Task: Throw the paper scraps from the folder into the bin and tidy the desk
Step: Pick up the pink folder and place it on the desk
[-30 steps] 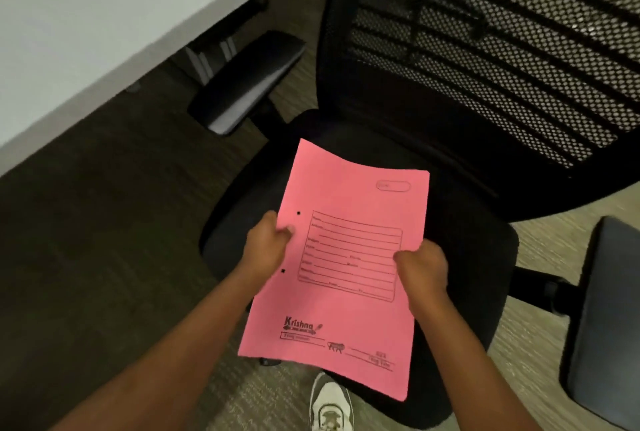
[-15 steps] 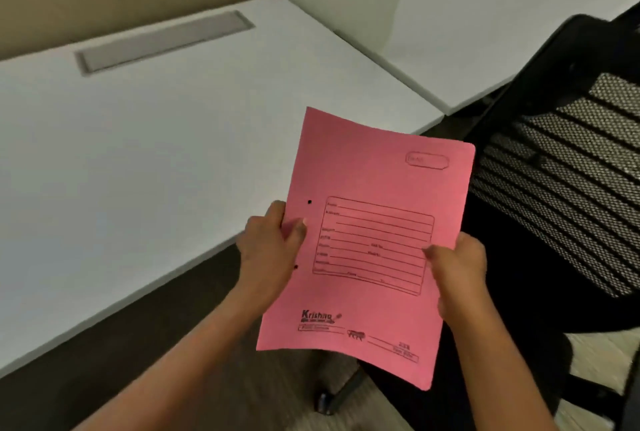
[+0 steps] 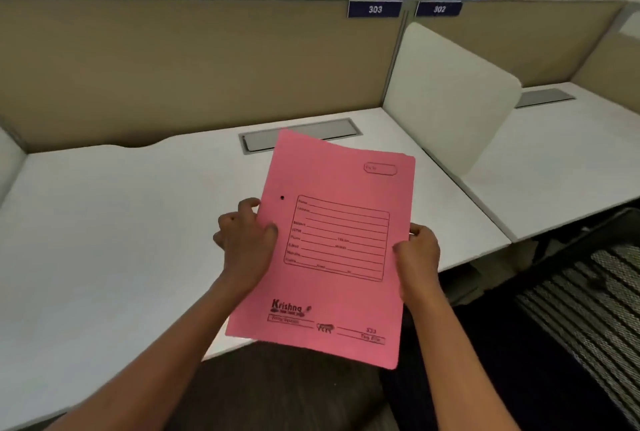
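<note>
Logging one pink Krishna tag file folder (image 3: 332, 250), closed, printed cover facing the camera, held in the air above the near edge of the white desk (image 3: 114, 240) and touching nothing but the hands. I note the left hand (image 3: 244, 247) clamped on the spine-side edge, thumb on the cover just below the punched hole, fingers curled behind; the right hand (image 3: 417, 257) pinches the opposite long edge, thumb on the front. I judge the two-sided hold to serve a purpose: card this thin sags from one edge, and pressing both sides shut would keep any loose paper scraps from sliding out while it is carried. The folder tilts slightly, top corner leaning away toward the grey cable hatch (image 3: 301, 134) set into the desk's rear. Whether scraps are inside I cannot tell; the cover hides the contents and no paper shows at the edges. No bin is in view either, so I read the disposal step as either finished or not yet begun, and the setting-down of the folder as the likelier step in hand, given that it hangs over bare desk. Also entered: tan partition panel (image 3: 194, 66) behind the desk, carrying number plates 303 (image 3: 375, 9) and 302 (image 3: 439, 9); white side divider (image 3: 450, 98) separating the neighbouring desk; mesh-backed office chair (image 3: 581, 292) at lower right, just beside the right forearm.
</note>
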{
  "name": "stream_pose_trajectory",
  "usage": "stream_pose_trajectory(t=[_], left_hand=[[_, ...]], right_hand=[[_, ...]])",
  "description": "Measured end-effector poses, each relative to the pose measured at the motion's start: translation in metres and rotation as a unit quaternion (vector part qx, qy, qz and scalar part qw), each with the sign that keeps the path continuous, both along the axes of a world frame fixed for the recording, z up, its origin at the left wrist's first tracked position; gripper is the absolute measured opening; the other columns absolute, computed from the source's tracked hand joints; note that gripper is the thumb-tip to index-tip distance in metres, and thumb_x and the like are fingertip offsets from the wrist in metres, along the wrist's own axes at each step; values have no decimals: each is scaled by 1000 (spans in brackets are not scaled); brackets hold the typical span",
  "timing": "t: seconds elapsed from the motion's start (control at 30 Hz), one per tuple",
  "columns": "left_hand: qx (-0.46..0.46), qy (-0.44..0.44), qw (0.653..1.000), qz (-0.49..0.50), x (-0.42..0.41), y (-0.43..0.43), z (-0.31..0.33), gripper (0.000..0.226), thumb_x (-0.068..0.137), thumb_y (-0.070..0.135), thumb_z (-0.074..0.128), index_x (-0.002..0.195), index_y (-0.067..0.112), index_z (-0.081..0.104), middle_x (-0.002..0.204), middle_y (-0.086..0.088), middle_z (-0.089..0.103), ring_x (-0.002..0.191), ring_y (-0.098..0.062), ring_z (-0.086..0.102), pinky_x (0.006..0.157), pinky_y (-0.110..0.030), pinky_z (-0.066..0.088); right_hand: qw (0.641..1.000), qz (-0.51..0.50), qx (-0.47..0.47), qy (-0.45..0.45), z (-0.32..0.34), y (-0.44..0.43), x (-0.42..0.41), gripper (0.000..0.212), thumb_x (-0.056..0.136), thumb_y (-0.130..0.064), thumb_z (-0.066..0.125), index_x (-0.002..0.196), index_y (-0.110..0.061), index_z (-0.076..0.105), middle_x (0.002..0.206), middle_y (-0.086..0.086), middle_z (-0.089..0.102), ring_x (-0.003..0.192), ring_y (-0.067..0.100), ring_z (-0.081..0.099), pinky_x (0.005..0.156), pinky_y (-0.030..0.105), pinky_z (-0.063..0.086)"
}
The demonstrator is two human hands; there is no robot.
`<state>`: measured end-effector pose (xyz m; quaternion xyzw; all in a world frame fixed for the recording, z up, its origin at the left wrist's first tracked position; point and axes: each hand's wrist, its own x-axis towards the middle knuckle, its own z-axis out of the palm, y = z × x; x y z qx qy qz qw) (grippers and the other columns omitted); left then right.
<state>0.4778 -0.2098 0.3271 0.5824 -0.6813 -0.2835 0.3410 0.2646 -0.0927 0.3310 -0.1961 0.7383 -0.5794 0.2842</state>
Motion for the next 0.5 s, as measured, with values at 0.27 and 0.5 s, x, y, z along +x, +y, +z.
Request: stream_pose_trajectory(t=[0.27, 0.5], left_hand=[[-44, -83, 992, 88, 42, -98, 28, 57, 76, 26, 69, 124, 14, 42, 113, -14, 54, 115, -33, 39, 91, -49, 33], [18, -146, 974, 174, 67, -186, -2, 73, 68, 28, 80, 126, 13, 38, 113, -20, 54, 113, -40, 40, 89, -55, 36]], right_hand=[[993, 103, 0, 56, 31, -132, 34, 36, 79, -12, 60, 104, -23, 37, 88, -2, 63, 76, 14, 64, 55, 29, 50], [961, 270, 19, 58, 3, -267, 39, 40, 81, -14, 60, 113, -30, 41, 75, -8, 65, 67, 7, 66, 57, 25, 55]])
